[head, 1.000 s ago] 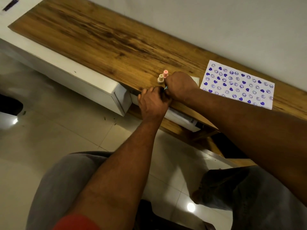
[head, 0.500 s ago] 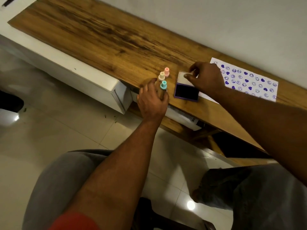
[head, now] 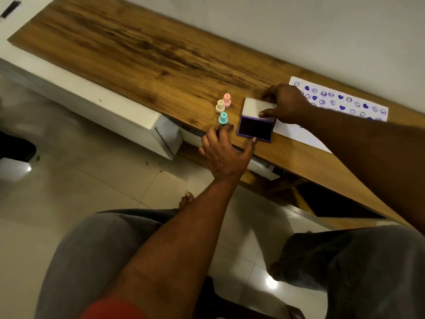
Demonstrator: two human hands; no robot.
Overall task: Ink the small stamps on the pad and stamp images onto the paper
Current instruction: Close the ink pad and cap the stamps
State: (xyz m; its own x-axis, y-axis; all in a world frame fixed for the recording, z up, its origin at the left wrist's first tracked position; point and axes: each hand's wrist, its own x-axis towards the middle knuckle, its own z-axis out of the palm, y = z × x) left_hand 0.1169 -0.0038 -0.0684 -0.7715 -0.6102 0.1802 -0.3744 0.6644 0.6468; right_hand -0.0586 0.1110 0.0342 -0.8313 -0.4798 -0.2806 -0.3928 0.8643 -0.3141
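The purple ink pad (head: 254, 129) lies open near the front edge of the wooden shelf, its dark pad facing up. My right hand (head: 286, 104) grips its raised white lid (head: 254, 106), thumb on the inner face. My left hand (head: 224, 151) rests at the shelf edge with fingers spread, holding nothing; its thumb tip touches the pad's near corner. Three small stamps stand upright left of the pad: teal (head: 223, 118), cream (head: 220, 106) and pink (head: 227, 100). The white paper (head: 299, 132), partly under my right arm, carries several purple hearts and faces.
The wooden shelf (head: 142, 54) runs along a white wall, with bare wood to the left of the stamps. A white drawer unit (head: 110, 113) sits below its front edge. My knees and a tiled floor are underneath.
The hands came apart over the pad and its lid was swung open. My left hand set the teal stamp down beside the other two, let go, and moved to the pad's near corner.
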